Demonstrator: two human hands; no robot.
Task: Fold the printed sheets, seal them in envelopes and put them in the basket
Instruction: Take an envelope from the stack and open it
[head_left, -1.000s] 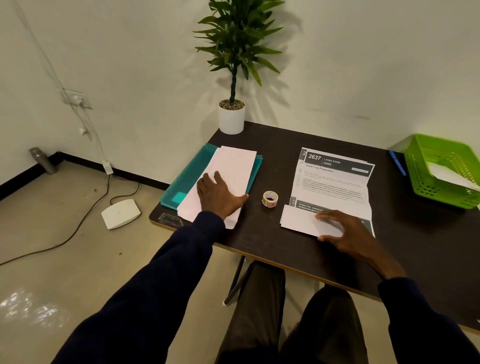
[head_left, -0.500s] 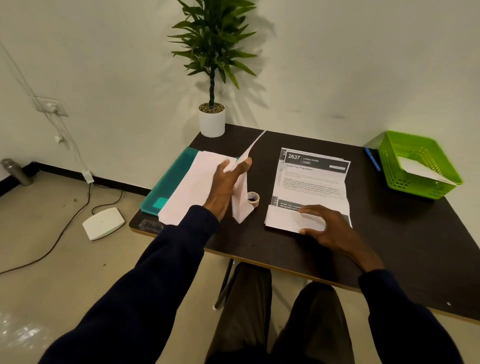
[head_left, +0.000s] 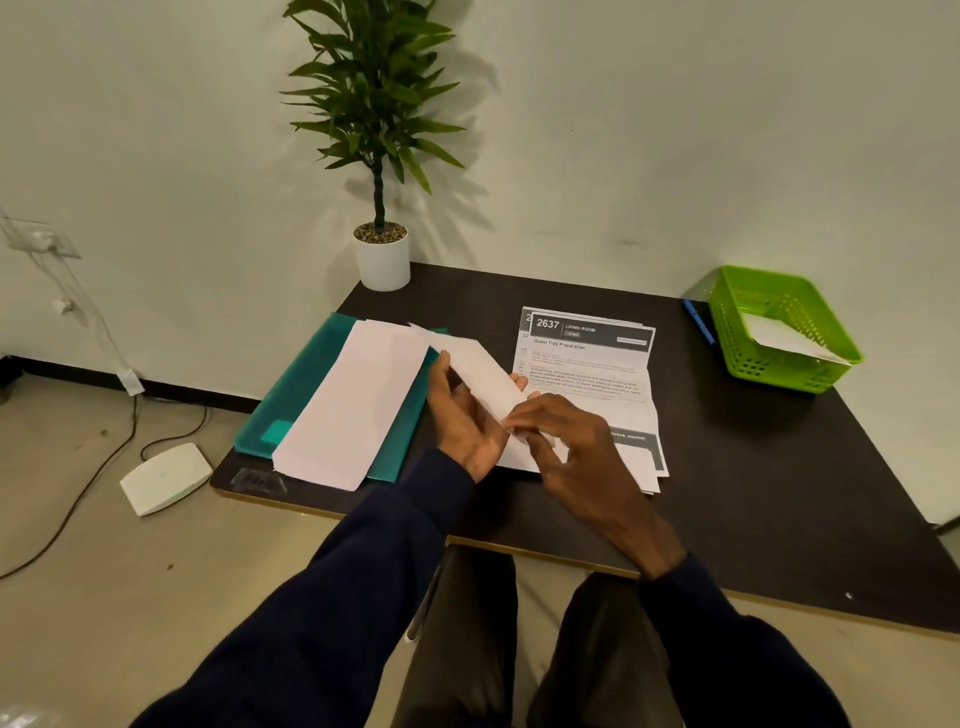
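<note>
Head view: a seated person at a dark table (head_left: 779, 467) lifts one envelope (head_left: 483, 374) clear of the surface, between the envelope stack (head_left: 353, 405) and the printed sheets (head_left: 592, 364).

Left hand (head_left: 462, 415): grips the envelope across its width, with the thumb on the left long edge and fingertips showing at the right edge.

Right hand (head_left: 571, 452): fingers curled, with thumb and forefinger meeting on the envelope's near end, apparently pinching it to work the mouth open. Whether the flap is raised cannot be told.

A folded sheet (head_left: 519, 460) lies flat on the table beneath both hands and is mostly hidden.

The stack rests on a teal folder (head_left: 306, 384) at the left. At far right stands the green basket (head_left: 748, 369), already holding one white piece. A blue pen (head_left: 698, 322) lies just beside it.

Handling, as judged: the envelope is very light and thin, limp along its length, and easily creased or torn at the mouth. It is best held by the long edges near the middle, as the left hand does, with the open end left free for the other hand. The folded sheet is equally light but somewhat stiffer. It should be taken by its folded edge and fed in fold first, so that loose edges do not snag.
</note>
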